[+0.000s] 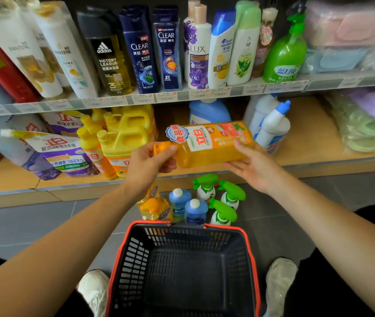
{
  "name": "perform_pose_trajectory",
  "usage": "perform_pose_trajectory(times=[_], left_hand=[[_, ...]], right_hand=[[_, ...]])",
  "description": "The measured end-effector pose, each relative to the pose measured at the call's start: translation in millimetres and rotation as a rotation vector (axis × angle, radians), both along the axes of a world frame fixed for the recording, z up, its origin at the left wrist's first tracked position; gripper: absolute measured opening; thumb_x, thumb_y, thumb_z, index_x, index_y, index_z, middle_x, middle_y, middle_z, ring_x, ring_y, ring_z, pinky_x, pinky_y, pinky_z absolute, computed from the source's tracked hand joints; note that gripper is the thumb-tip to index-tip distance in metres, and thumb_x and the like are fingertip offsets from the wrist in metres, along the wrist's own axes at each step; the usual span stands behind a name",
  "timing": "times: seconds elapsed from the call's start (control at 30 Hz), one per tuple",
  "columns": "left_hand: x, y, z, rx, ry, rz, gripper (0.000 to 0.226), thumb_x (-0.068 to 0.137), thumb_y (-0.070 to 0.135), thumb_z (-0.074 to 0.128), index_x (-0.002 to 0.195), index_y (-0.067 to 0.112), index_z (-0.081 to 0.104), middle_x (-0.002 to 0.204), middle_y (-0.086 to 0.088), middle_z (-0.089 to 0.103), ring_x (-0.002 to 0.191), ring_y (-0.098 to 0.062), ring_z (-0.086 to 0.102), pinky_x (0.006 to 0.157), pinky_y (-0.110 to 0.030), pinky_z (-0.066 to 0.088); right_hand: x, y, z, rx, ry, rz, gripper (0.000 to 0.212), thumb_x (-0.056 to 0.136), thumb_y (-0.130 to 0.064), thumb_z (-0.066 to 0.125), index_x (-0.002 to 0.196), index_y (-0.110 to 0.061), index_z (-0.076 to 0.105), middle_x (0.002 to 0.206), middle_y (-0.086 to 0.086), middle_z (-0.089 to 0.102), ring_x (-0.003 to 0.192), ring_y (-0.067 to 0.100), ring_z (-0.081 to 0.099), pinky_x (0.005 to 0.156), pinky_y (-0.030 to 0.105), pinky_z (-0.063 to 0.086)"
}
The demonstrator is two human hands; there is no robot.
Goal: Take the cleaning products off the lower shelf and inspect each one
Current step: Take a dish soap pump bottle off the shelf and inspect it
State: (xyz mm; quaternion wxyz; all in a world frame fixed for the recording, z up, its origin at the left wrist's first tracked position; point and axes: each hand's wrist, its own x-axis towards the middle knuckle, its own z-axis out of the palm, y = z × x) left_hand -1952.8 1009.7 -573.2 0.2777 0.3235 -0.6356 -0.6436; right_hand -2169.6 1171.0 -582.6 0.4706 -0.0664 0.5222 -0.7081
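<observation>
L grip (152, 164) is clamping the cap end & R grip (254, 167) is pinching the base of the orange detergent bottle (207, 148), which is lying sideways in front of the lower shelf (314, 143), above the basket (134, 255).

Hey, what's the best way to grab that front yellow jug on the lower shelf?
Hook fingers through the moulded handle atop the front yellow jug, coming from above and in front. It stands upright, and a yellow-capped bottle stands close beside it.
</observation>
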Motion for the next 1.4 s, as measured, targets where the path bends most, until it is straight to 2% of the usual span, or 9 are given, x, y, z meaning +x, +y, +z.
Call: perform_pose_trajectory(times=[0.13,0.33,0.47,0.57,0.8,0.93,1.07,1.2,1.4], left_hand=[[-4.3,-22.7,14.2,-0.153,-0.117,0.036,0.029,0.092,0.032,0.072,0.103,0.006,0.069,0.083,-0.009,0.076,0.073,-0.019,0.073,0.07,-0.035,0.063],[-19.8,-57.6,28.3,-0.958,-0.443,-0.048,0.029,0.091,0.05,0.067,0.105,0.025,0.059,0.09,0.007,0.064,0.076,-0.012,0.06,0.059,-0.024,0.045],[-39.7,-73.4,19.8,-1.235,-0.608,-0.205,0.043,0.094,0.048,0.063,0.124,0.018,0.056,0.104,-0.008,0.07,0.089,-0.027,0.066,0.071,-0.04,0.053],[-49.9,-80.9,6.7,-1.241,-0.679,-0.286,0.046,0.095,0.045,0.063,0.129,0.016,0.053,0.115,-0.01,0.069,0.096,-0.03,0.066,0.072,-0.037,0.049],[-63.4,-85.9,-15.5,-1.148,-0.614,-0.215,0.052,0.097,0.036,0.063,0.142,0.014,0.046,0.119,-0.011,0.067,0.1,-0.03,0.066,0.075,-0.036,0.052],[-55.2,-97.5,-14.8,-1.113,-0.615,-0.27,0.067,0.095,0.032,0.068,0.153,0.017,0.038,0.129,-0.011,0.066,0.112,-0.031,0.063,0.089,-0.041,0.051],[-24.1,-118.3,-26.0,-1.364,-0.736,-0.041,0.052,0.09,0.034,0.066,0.138,0.016,0.056,0.119,-0.008,0.07,0.109,-0.032,0.063,0.091,-0.044,0.045],[-0.1,-129.3,-50.3,-1.34,-0.889,0.054,0.066,0.086,0.052,0.065,0.143,0.024,0.046,0.132,-0.006,0.057,0.12,-0.032,0.052,0.099,-0.051,0.04],[-6.9,-134.3,-72.0,-1.348,-0.802,0.107,0.068,0.084,0.055,0.067,0.139,0.024,0.043,0.127,-0.008,0.051,0.117,-0.033,0.045,0.1,-0.051,0.032]], right_hand=[[0.9,-23.4,-23.1,0.187,0.017,0.118,0.041,0.081,-0.025,0.079,0.119,-0.023,0.062,0.126,0.009,0.067,0.112,0.033,0.066,0.087,0.042,0.059],[14.0,-67.7,-50.6,0.357,0.441,0.3,0.03,0.084,-0.018,0.081,0.098,-0.038,0.064,0.113,-0.01,0.071,0.102,0.011,0.065,0.093,0.039,0.054],[12.7,-98.3,-48.6,0.334,0.8,0.268,0.065,0.078,-0.019,0.086,0.137,-0.02,0.057,0.133,0.0,0.06,0.119,0.012,0.056,0.103,0.034,0.047],[6.7,-114.0,-47.5,0.305,0.849,0.351,0.085,0.077,-0.022,0.088,0.149,-0.028,0.044,0.143,0.005,0.053,0.123,0.024,0.057,0.106,0.043,0.049],[-6.4,-138.0,-63.6,0.283,0.903,0.392,0.082,0.077,-0.019,0.087,0.147,-0.029,0.046,0.14,0.009,0.057,0.109,0.022,0.067,0.097,0.047,0.056],[-12.8,-148.4,-68.9,0.3,0.969,0.42,0.092,0.07,-0.023,0.092,0.146,-0.027,0.042,0.147,0.003,0.051,0.13,0.02,0.054,0.105,0.048,0.05],[-9.4,-159.6,-76.2,0.318,1.076,0.419,0.103,0.069,-0.03,0.092,0.153,-0.031,0.032,0.154,-0.001,0.042,0.138,0.021,0.045,0.112,0.047,0.043],[0.8,-167.3,-87.2,0.32,1.072,0.327,0.095,0.072,-0.03,0.09,0.149,-0.031,0.036,0.143,-0.001,0.053,0.126,0.019,0.055,0.104,0.042,0.05],[-3.0,-204.6,-98.6,0.323,1.042,0.178,0.097,0.075,-0.029,0.087,0.155,-0.024,0.032,0.145,0.003,0.055,0.129,0.021,0.055,0.107,0.041,0.047]])
